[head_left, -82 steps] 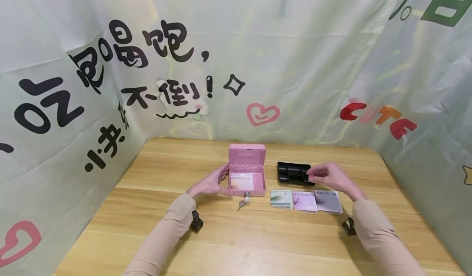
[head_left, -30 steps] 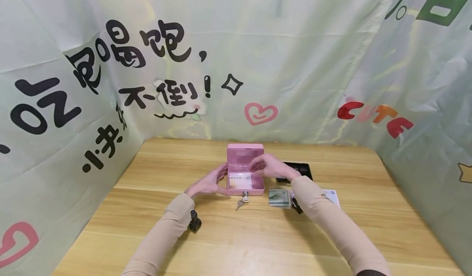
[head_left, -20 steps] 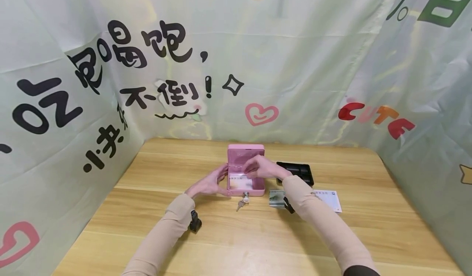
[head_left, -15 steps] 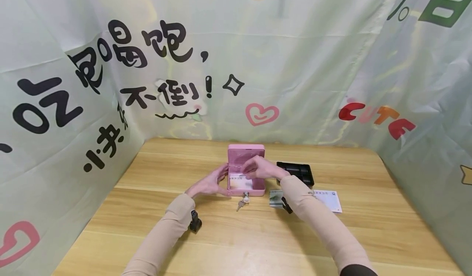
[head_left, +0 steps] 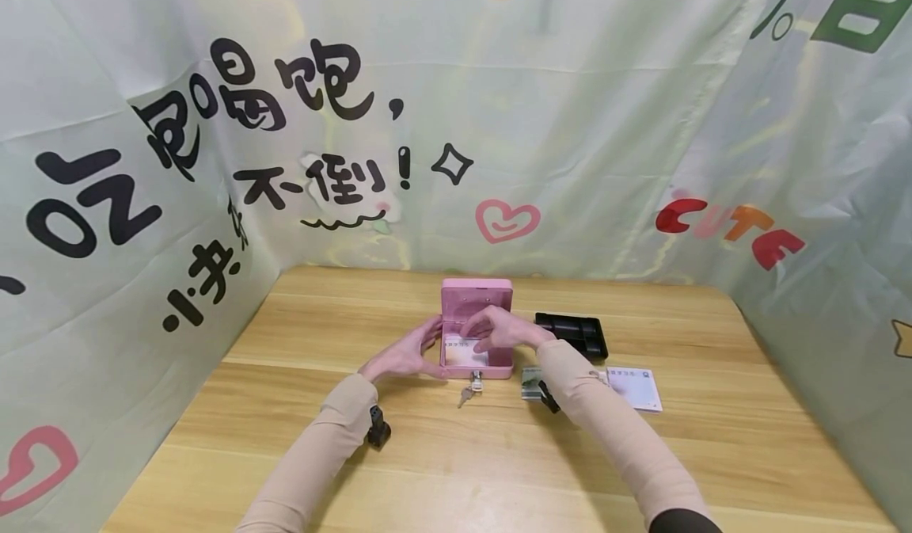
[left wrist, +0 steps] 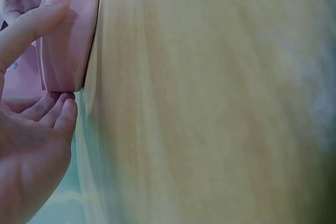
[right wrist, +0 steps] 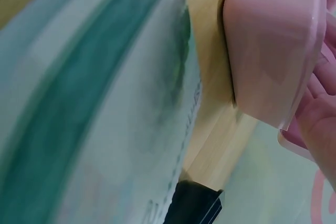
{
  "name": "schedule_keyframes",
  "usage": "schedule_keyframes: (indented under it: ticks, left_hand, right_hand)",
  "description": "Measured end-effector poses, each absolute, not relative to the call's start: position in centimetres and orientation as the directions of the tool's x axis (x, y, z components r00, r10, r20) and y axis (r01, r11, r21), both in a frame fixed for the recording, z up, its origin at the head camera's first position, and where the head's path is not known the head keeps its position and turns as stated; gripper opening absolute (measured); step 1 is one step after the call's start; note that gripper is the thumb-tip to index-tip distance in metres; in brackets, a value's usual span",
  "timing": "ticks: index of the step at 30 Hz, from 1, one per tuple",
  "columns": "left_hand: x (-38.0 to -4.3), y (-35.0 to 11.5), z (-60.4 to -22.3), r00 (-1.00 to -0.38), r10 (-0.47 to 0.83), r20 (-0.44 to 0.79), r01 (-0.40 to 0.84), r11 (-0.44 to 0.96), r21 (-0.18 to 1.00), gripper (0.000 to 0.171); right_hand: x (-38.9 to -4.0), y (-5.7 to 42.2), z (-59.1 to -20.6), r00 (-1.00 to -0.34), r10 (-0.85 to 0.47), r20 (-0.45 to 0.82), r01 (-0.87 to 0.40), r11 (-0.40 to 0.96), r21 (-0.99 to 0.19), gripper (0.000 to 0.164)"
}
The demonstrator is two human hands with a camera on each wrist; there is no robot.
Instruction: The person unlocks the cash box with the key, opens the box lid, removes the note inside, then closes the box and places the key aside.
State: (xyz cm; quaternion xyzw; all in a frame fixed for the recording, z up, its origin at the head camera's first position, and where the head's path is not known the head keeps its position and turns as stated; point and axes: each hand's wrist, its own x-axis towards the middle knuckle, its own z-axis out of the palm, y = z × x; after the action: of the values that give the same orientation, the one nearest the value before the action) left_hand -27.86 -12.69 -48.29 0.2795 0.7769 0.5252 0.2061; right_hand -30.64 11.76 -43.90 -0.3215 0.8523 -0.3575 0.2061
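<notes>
A pink cash box [head_left: 477,372] stands with its lid [head_left: 454,295] raised and printed paper notes [head_left: 463,353] lying inside. My left hand [head_left: 406,355] steadies the box from the left, thumb near the front corner and fingers at the back; the left wrist view has the thumb against the box wall [left wrist: 73,40]. Bent fingers of my right hand [head_left: 502,329] reach into the box over the notes. Whether they pinch anything is hidden. In the right wrist view the box's side [right wrist: 273,45] covers part of that hand [right wrist: 323,114].
A padlock [head_left: 476,380] hangs at the box's front, with a key [head_left: 466,395] beside it. Right of the box sit a black compartment tray [head_left: 570,327], a green note [head_left: 530,384] and a pale note [head_left: 637,390], partly behind the right sleeve. Printed cloth [head_left: 584,161] encloses the table.
My right hand has gone from the black tray leftward into the box, then sunk slightly lower over the notes. The left hand has stayed at the box.
</notes>
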Motion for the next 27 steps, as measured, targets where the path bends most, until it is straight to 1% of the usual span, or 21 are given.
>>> schedule_keyframes:
  ticks: [5, 14, 22, 27]
  left_hand:
    - [-27.85, -12.74, -48.35, -0.76, 0.649, -0.027, 0.216, 0.292, 0.932, 0.113]
    - [-27.93, -12.71, -48.42, -0.767, 0.641, -0.037, 0.208, 0.303, 0.93, 0.113]
    - [-27.88, -12.76, -48.5, -0.759, 0.65, -0.026, 0.216, 0.29, 0.932, 0.113]
    - [-27.91, -12.73, -48.55, -0.761, 0.648, -0.029, 0.212, 0.291, 0.933, 0.114]
  right_hand:
    - [-30.67, 11.68, -43.89, -0.722, -0.683, -0.111, -0.418, 0.558, -0.717, 0.033]
    - [-30.64, 11.85, -43.8, -0.689, -0.718, -0.097, -0.425, 0.509, -0.748, 0.033]
    - [-30.57, 11.76, -43.96, -0.707, -0.699, -0.111, -0.398, 0.522, -0.754, 0.034]
    - [-30.55, 11.76, -43.93, -0.702, -0.705, -0.098, -0.424, 0.525, -0.739, 0.032]
